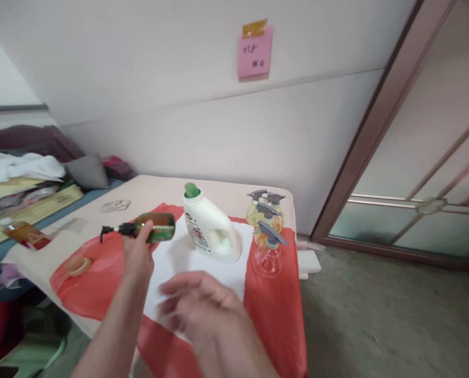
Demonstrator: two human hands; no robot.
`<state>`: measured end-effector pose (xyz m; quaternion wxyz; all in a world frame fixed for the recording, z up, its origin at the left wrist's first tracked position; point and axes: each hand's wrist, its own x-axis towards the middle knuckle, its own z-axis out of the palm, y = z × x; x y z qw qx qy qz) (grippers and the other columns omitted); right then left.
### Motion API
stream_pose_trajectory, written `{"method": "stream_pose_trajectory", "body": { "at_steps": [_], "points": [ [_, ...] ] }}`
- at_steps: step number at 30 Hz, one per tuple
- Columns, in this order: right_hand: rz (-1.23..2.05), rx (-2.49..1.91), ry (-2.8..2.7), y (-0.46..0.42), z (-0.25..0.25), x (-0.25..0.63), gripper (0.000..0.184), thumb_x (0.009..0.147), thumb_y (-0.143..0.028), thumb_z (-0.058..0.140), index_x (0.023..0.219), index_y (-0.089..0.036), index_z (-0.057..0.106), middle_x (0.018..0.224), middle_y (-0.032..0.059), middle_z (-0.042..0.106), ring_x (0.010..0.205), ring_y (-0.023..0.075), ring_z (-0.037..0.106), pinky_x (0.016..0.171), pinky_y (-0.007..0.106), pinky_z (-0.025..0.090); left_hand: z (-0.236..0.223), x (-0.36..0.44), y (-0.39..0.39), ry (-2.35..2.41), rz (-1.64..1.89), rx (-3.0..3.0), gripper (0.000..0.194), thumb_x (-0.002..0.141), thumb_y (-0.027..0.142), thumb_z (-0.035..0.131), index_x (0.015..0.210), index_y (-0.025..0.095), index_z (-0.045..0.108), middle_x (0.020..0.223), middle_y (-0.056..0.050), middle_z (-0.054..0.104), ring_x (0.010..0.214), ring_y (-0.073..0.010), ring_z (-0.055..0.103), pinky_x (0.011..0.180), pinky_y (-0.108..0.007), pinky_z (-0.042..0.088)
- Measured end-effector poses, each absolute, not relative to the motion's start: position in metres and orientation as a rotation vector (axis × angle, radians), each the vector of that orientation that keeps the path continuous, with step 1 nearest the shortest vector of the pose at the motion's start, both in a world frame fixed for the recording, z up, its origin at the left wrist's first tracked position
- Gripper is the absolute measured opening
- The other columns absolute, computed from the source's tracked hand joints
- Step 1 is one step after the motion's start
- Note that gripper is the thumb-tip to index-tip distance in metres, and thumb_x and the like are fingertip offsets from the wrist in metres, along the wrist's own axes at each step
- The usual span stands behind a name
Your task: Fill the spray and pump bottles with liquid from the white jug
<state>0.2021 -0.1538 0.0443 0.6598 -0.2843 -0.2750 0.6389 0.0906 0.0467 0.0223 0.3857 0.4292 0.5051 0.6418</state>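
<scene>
My left hand (138, 252) is closed around an amber pump bottle (164, 227) with a green label and a black pump head. The bottle is tipped on its side in the air, its pump pointing left. My right hand (203, 307), blurred by motion, is above the front of a white sheet (234, 278); its fingers are loosely bent and apart, with nothing seen in them. Behind it, on the sheet, stands a white handled jug (209, 226) with a green piece (192, 189) in its mouth.
Several clear spray bottles (269, 257) with grey trigger heads stand at the table's right. A round tan lid-like object (78, 266) lies on the red cloth (96, 283). A bottle of amber liquid (25, 233) rests at the left edge. A sliding door (376, 173) is at right.
</scene>
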Motion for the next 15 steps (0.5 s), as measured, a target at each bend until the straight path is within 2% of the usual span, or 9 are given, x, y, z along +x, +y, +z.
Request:
{"method": "stream_pose_trajectory", "body": {
  "at_steps": [2, 4, 7, 8, 10, 12, 15],
  "points": [
    [1.453, -0.742, -0.401, -0.135, 0.029, 0.221, 0.029, 0.074, -0.043, 0.070, 0.093, -0.023, 0.064, 0.102, 0.0034, 0.065, 0.097, 0.0179, 0.061, 0.083, 0.031, 0.048, 0.025, 0.091, 0.013, 1.019, 1.552, 1.041, 0.049, 0.073, 0.035, 0.072, 0.117, 0.024, 0.055, 0.115, -0.005, 0.063, 0.101, -0.0229, 0.062, 0.079, -0.034, 0.052],
    [1.488, -0.828, -0.230, -0.121, 0.011, 0.235, 0.041, 0.075, -0.055, 0.068, 0.101, -0.024, 0.060, 0.117, 0.0054, 0.060, 0.105, 0.0187, 0.059, 0.087, 0.032, 0.047, 0.022, 0.094, -0.013, 0.859, 1.433, 1.029, 0.049, 0.071, 0.036, 0.073, 0.116, 0.023, 0.058, 0.114, -0.006, 0.065, 0.104, -0.0256, 0.062, 0.082, -0.036, 0.051],
    [1.675, -0.747, -0.230, -0.113, -0.009, 0.242, 0.069, 0.077, -0.077, 0.047, 0.125, -0.027, 0.049, 0.128, 0.0115, 0.056, 0.102, 0.0258, 0.063, 0.085, 0.046, 0.050, 0.011, 0.099, -0.036, 0.798, 1.252, 1.018, 0.063, 0.058, 0.034, 0.083, 0.116, 0.023, 0.060, 0.114, -0.009, 0.068, 0.107, -0.0308, 0.061, 0.087, -0.040, 0.049],
    [1.731, -0.698, -0.250, -0.112, -0.012, 0.242, 0.071, 0.078, -0.077, 0.045, 0.129, -0.027, 0.047, 0.129, 0.0117, 0.057, 0.098, 0.0257, 0.065, 0.083, 0.046, 0.050, 0.008, 0.101, -0.039, 0.797, 1.204, 1.018, 0.070, 0.052, 0.032, 0.086, 0.116, 0.023, 0.061, 0.113, -0.010, 0.068, 0.107, -0.0326, 0.061, 0.088, -0.042, 0.049],
    [1.792, -0.670, -0.252, -0.112, -0.015, 0.239, 0.067, 0.081, -0.071, 0.049, 0.129, -0.023, 0.048, 0.121, 0.0111, 0.063, 0.087, 0.0212, 0.068, 0.078, 0.037, 0.052, 0.002, 0.102, -0.043, 0.780, 1.143, 1.031, 0.077, 0.045, 0.033, 0.090, 0.117, 0.022, 0.062, 0.113, -0.011, 0.068, 0.108, -0.0352, 0.061, 0.090, -0.044, 0.047],
    [1.790, -0.751, -0.200, -0.110, -0.017, 0.234, 0.062, 0.082, -0.063, 0.055, 0.124, -0.017, 0.051, 0.104, 0.0109, 0.070, 0.072, 0.0168, 0.069, 0.067, 0.027, 0.050, -0.002, 0.102, -0.043, 0.766, 1.161, 1.045, 0.071, 0.049, 0.043, 0.087, 0.112, 0.020, 0.065, 0.115, -0.013, 0.067, 0.110, -0.0358, 0.059, 0.092, -0.044, 0.046],
    [1.783, -0.817, -0.222, -0.108, -0.023, 0.226, 0.058, 0.082, -0.056, 0.058, 0.125, -0.017, 0.049, 0.093, 0.0103, 0.072, 0.064, 0.0154, 0.068, 0.057, 0.022, 0.047, -0.004, 0.098, -0.040, 0.787, 1.262, 0.987, 0.050, 0.069, 0.058, 0.070, 0.101, 0.019, 0.069, 0.118, -0.014, 0.066, 0.112, -0.0328, 0.058, 0.092, -0.041, 0.046]
  ]
}}
